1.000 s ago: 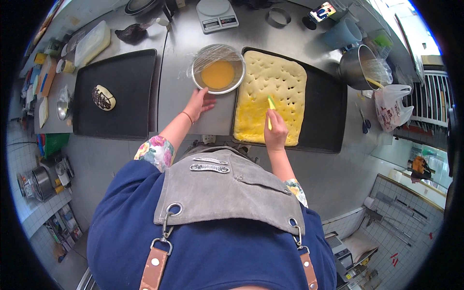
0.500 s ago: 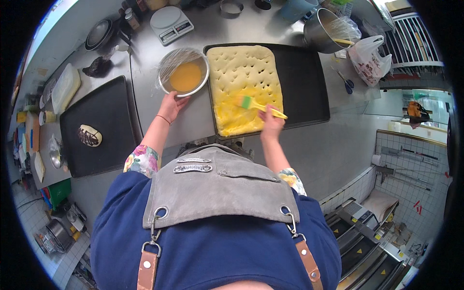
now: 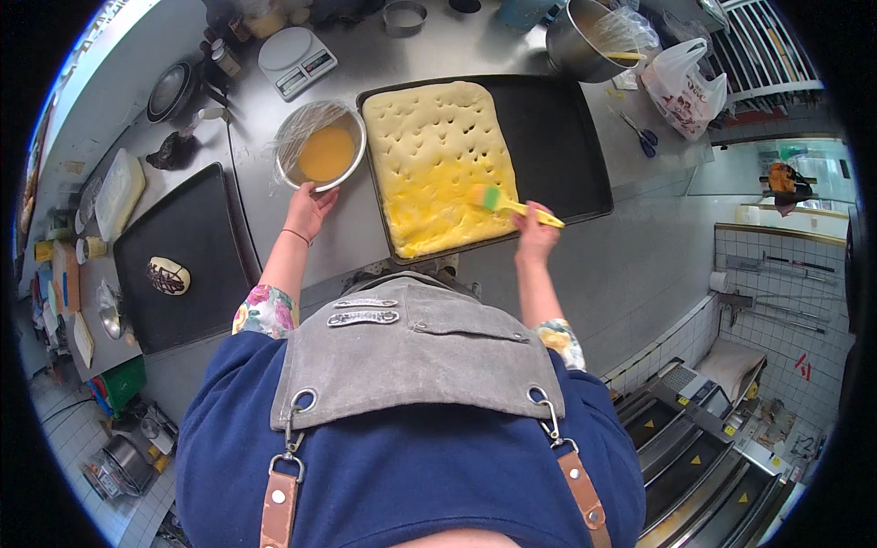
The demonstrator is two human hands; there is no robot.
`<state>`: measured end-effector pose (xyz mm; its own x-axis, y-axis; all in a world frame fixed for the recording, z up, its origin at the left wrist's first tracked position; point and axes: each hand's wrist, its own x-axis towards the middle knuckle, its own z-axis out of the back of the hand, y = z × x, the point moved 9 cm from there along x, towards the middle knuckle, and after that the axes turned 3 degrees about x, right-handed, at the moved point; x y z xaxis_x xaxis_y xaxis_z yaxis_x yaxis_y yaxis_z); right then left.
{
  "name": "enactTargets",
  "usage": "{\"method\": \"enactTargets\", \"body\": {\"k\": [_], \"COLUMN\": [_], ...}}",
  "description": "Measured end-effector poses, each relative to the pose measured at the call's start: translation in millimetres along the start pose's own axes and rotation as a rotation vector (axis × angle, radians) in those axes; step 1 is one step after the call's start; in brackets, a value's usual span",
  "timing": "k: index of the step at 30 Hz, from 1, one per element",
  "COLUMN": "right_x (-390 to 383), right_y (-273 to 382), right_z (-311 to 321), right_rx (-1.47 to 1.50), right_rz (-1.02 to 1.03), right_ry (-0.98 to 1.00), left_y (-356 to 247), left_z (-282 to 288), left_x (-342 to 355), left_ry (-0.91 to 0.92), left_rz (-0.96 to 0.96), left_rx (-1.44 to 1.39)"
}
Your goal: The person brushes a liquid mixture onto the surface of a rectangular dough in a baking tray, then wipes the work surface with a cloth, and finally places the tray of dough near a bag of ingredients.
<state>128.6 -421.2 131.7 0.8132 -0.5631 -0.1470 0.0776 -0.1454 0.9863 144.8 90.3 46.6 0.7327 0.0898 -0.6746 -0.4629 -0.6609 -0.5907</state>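
My right hand (image 3: 537,232) is closed around the yellow handle of a pastry brush (image 3: 521,207). The brush's green-collared head rests at the right part of a big dimpled slab of dough (image 3: 438,132). The near half of the slab is glossy yellow, the far half pale and dry. It fills the left side of a dark baking tray (image 3: 559,137). To its left, my left hand (image 3: 309,212) grips the near rim of a metal bowl (image 3: 359,151). Yellow liquid (image 3: 326,153) like beaten egg lies in it, and plastic wrap (image 3: 306,126) covers its far left part.
A second dark tray (image 3: 196,237) at left carries a small round bun with dark stripes (image 3: 168,276). Behind the bowl stands a white kitchen scale (image 3: 297,62). At back right are a steel pot (image 3: 585,46), scissors (image 3: 639,135) and a white plastic bag (image 3: 685,87).
The brush and my right hand have moved right, toward the slab's right edge. My left hand stays at the bowl. The whole view has shifted slightly.
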Motion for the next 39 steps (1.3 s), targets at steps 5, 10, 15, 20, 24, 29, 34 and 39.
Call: {"method": "enactTargets", "body": {"k": [5,10,15,20,24,29,34,39], "right_x": [20.8,-32.2,19.4,26.2,-21.5,30.8,44.7,-60.2], "right_y": [53.7,-7.4,1.3,41.5,5.3,24.9,83.1,100.4], "right_z": [55.4,-41.9,39.4,79.4,22.0,94.9,95.3,-11.6], "right_rx": [-0.164,0.152,0.033,-0.041,0.065,-0.090,-0.393,-0.761], "right_rz": [0.065,-0.274,-0.081,-0.082,-0.319,-0.186,0.192,0.667], "right_ry": [-0.112,0.201,0.015,0.016,0.271,0.097,0.184,0.615], "left_y": [5.5,7.2,8.8,10.4,8.4,11.3,9.5,13.2], "left_z": [10.2,-0.9,-0.2,-1.7,-8.0,-5.9,-13.7,-12.6], "left_x": [-0.9,-6.9,-6.7,-10.5,-4.0,-6.8,-13.5,-7.8], "left_ry": [-0.008,-0.064,-0.020,-0.107,-0.074,-0.102,-0.073,-0.079], "left_rz": [0.006,0.011,0.026,-0.005,-0.010,-0.019,-0.047,-0.022], "left_rx": [-0.039,-0.056,-0.035,-0.081,-0.132,-0.157,-0.152,-0.189]}}
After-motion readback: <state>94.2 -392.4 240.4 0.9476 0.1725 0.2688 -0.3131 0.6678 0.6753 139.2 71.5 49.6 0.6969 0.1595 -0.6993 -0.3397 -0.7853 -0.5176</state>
